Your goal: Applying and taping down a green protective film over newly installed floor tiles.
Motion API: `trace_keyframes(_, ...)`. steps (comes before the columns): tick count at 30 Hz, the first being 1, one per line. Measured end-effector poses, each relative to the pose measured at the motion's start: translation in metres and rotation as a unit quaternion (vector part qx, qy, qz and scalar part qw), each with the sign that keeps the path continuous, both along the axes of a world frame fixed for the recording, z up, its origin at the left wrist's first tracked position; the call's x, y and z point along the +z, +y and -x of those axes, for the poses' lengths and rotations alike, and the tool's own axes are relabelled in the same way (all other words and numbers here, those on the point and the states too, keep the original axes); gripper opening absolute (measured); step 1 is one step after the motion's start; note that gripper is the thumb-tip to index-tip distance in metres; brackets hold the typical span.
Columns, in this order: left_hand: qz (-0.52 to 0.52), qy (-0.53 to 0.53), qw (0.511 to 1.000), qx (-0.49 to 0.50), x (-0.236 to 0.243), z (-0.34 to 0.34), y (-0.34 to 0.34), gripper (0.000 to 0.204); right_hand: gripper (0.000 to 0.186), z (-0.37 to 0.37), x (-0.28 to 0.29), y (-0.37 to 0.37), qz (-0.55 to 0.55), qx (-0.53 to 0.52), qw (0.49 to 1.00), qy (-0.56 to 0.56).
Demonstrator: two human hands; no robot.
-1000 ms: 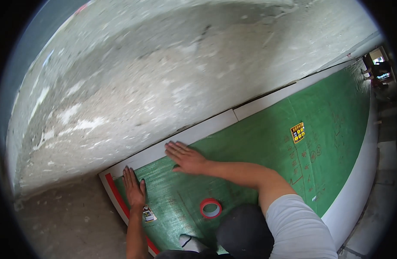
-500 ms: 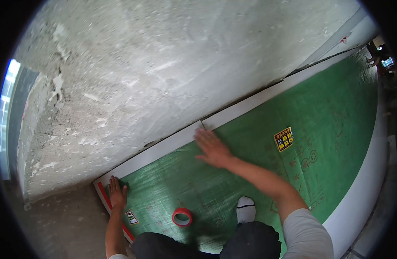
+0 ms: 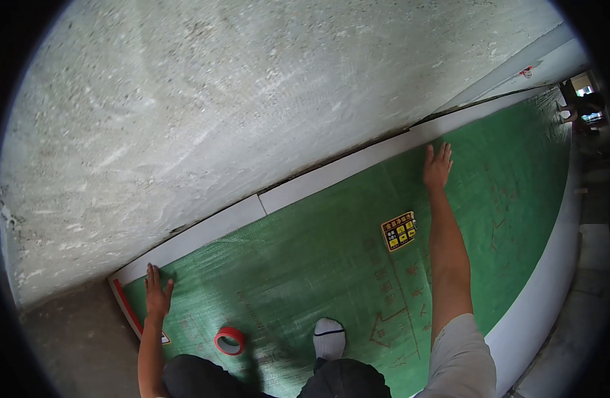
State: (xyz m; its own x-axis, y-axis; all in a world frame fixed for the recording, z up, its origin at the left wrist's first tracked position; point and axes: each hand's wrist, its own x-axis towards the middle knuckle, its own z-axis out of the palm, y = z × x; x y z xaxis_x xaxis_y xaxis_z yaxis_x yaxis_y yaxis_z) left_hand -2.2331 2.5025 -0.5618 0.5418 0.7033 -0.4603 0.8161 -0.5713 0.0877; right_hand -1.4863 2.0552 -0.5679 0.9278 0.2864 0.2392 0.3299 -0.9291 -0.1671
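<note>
Green sheet (image 3: 318,252), glossy, red-printed, with black-and-yellow label (image 3: 399,231)

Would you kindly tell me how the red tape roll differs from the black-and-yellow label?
The red tape roll is a ring with an open centre, while the black-and-yellow label is roughly rectangular. The roll has visible thickness; the label looks flat. The roll lies nearer the left hand, the label nearer the right hand. Both rest on the green sheet.
</note>
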Motion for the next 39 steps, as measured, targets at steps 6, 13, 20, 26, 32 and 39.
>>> trace_keyframes(6, -0.033, -0.005, 0.999, 0.028, 0.004, 0.019, -0.004, 0.080, 0.080, 0.187, 0.007, 0.084, -0.020, 0.491, 0.861, 0.128)
trace_keyframes(13, 0.005, 0.034, 0.999, 0.040, 0.027, 0.022, 0.005, 0.077, 0.079, 0.135, -0.015, 0.090, 0.055, 0.499, 0.860, 0.096)
trace_keyframes(20, 0.013, 0.014, 0.999, 0.041, 0.025, 0.030, 0.002, 0.078, 0.061, -0.003, 0.048, 0.016, 0.030, 0.259, 0.964, -0.046)
trace_keyframes(26, 0.006, 0.020, 0.999, 0.030, 0.011, 0.014, 0.005, 0.077, 0.078, 0.177, -0.002, 0.078, 0.052, 0.505, 0.849, 0.146)
trace_keyframes(32, -0.011, 0.046, 0.998, 0.049, 0.033, 0.031, 0.015, 0.077, 0.076, 0.081, -0.020, 0.058, 0.038, 0.499, 0.861, 0.093)
trace_keyframes(39, 0.038, 0.001, 0.998, 0.056, 0.029, 0.062, 0.018, 0.074, 0.067, -0.098, 0.009, -0.014, 0.081, 0.091, 0.983, -0.135)
